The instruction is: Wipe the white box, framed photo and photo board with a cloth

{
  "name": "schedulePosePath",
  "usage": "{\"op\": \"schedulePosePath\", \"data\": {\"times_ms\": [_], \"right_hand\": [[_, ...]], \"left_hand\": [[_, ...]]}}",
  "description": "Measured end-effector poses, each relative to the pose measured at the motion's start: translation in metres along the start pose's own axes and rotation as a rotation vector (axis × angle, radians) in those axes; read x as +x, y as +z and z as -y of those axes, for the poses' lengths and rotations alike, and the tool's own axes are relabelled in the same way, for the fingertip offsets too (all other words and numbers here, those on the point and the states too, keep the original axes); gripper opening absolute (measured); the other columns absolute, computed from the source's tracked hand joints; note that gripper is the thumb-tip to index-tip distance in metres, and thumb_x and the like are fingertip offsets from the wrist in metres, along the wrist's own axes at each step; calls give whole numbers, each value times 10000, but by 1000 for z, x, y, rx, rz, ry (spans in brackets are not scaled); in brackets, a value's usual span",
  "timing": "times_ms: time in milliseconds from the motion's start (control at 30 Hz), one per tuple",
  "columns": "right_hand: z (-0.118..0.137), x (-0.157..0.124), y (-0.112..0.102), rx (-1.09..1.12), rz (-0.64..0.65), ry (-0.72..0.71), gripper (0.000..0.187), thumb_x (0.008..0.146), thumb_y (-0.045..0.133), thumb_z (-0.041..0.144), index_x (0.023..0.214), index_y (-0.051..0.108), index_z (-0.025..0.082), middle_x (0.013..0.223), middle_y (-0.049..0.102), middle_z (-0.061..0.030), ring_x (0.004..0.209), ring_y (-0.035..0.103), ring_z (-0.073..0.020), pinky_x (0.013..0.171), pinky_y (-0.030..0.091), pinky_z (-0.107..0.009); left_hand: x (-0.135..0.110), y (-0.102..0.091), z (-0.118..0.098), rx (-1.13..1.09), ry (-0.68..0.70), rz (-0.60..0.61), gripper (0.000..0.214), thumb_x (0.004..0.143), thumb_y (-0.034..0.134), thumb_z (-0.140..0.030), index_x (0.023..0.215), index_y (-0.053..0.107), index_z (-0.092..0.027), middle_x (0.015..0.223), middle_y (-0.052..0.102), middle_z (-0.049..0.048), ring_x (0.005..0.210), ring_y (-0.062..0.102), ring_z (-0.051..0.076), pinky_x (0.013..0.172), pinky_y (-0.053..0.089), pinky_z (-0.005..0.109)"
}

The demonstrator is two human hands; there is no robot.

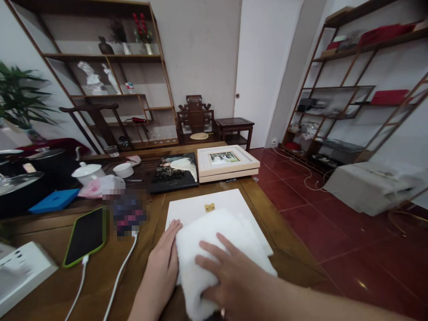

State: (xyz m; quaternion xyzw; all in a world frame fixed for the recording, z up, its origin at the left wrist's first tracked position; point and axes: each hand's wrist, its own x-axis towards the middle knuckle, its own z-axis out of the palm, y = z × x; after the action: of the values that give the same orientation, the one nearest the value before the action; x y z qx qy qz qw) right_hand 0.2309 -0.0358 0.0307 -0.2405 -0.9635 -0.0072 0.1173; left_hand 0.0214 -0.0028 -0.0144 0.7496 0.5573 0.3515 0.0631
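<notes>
A fluffy white cloth (227, 227) lies folded over a flat white board (230, 198) on the wooden table. Near the board's far edge a small gold metal hanger (209, 207) shows. My right hand (230, 267) rests on top of the cloth with its fingers spread, the thumb pressed into a fold. Along the left edge of the board lies my left hand (163, 254), fingers stretched out and close together, right beside the cloth. The cloth and my right arm hide the board's near part.
Beyond the board are a dark picture panel (175, 173) and stacked pale picture frames (229, 162). To the left lie a phone (85, 236) with a cable, a power strip (25, 276), a blue box (55, 200) and a white teapot (87, 171). The table edge drops to red floor tiles (287, 191).
</notes>
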Motion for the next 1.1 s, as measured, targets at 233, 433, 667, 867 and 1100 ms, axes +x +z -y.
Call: {"op": "schedulePosePath", "data": {"times_ms": [233,433,667,867,1100], "right_hand": [[-58,47,-9,37,41,272,356,774,487,115,1109,607,137,1269,536,-160,1297,329,-319,1051,234,-549],[-30,62,-3,-9,50,19,275,823,472,166,1049,628,158,1292,511,-149,1287,314,-358,1027,210,-609],[-8,19,-21,104,103,-60,200,795,546,243,978,611,197,1235,559,-107,1273,348,-268,1073,194,-475],[-57,51,-26,39,117,283,311,787,450,130,1067,586,138,1111,592,-183,1024,540,-277,911,357,-433],[-68,113,-17,92,112,125,221,785,454,140,936,607,192,968,646,-77,900,565,-220,795,377,-315]], "left_hand": [[0,-9,-19,-123,-141,-26,492,927,297,-372,1288,485,-95,1353,508,141,1262,461,233,1074,335,418],[-4,-15,-20,-247,-101,-110,574,938,212,-469,1401,324,-147,1457,374,113,1334,349,233,1108,256,440],[-6,-10,-16,-232,-108,-81,585,937,205,-476,1391,343,-134,1448,385,133,1331,356,244,1098,279,457],[-5,3,-11,-62,-56,-29,430,908,383,-339,1205,559,-83,1296,552,183,1223,502,264,1047,376,459],[-1,1,-9,38,53,-46,333,892,417,-258,1092,636,-106,1158,646,171,1107,597,262,963,474,447]]}}
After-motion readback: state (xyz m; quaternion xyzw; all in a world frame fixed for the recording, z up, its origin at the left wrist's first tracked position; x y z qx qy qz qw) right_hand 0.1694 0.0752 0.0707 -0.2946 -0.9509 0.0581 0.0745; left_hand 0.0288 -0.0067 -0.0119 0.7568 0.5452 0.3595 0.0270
